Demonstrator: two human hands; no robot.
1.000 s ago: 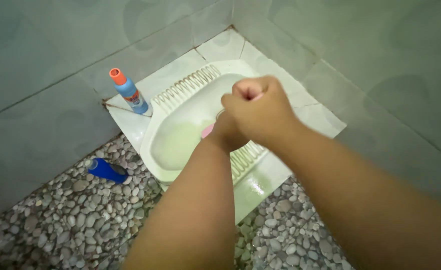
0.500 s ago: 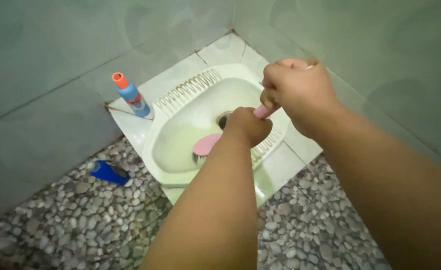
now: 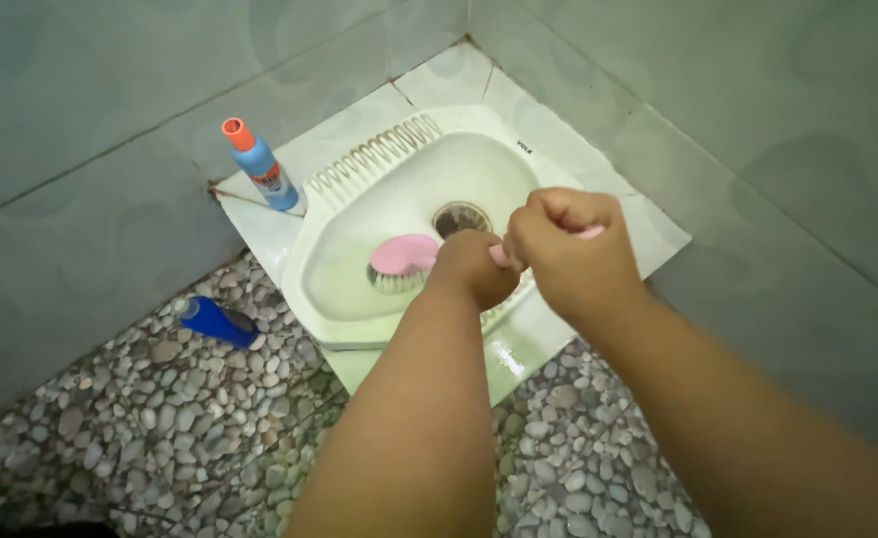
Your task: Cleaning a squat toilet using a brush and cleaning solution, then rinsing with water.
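Head view: pink brush [image 3: 404, 261] lies left-right, head pointing left, handle in both fists

A home bathroom corner: a white squat toilet [image 3: 359, 289] set into the floor, grey-green tiled walls [image 3: 90, 179] meeting behind it, a pebble floor [image 3: 160, 418], and a blue cleaner bottle [image 3: 256, 164] standing beside the pan

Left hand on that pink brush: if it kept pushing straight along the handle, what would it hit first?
Probably the squat toilet pan wall beyond the brush; the left hand points that way, though depth is unclear.
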